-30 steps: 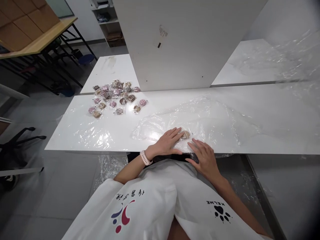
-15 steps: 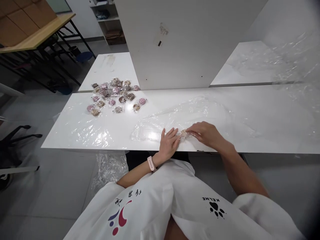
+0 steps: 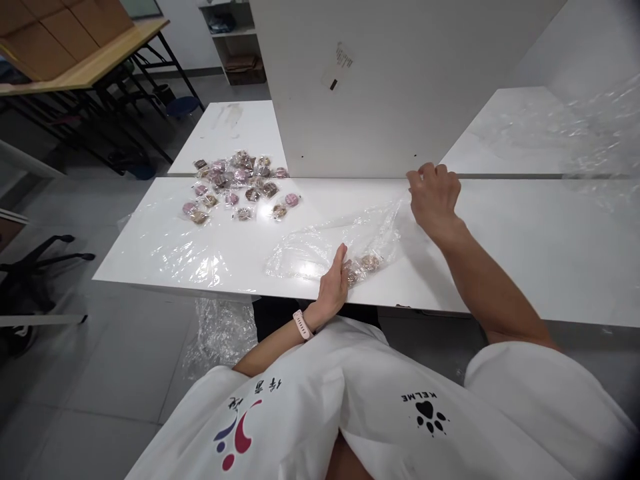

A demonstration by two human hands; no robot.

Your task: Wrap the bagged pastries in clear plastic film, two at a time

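Note:
A clear plastic bag lies spread across the white table. Brown wrapped cookies show through its near right part, close to the table's front edge. My left hand, with a pink band on the wrist, stands on its side against these cookies, thumb up. Its fingers curve round the bag there and are partly hidden. Farther out to the right, my right hand is raised over the table with fingers closed on the upper right end of the bag, which is drawn up toward it.
Several wrapped pink and brown cookies are scattered on the left of the table. A white upright panel rises behind the middle. More clear film lies at the right. Crumpled film hangs below the front edge.
My right hand has moved up and away from the cookies, pulling the bag's end with it. My left hand has turned from lying flat onto its side. More of the brown cookies show.

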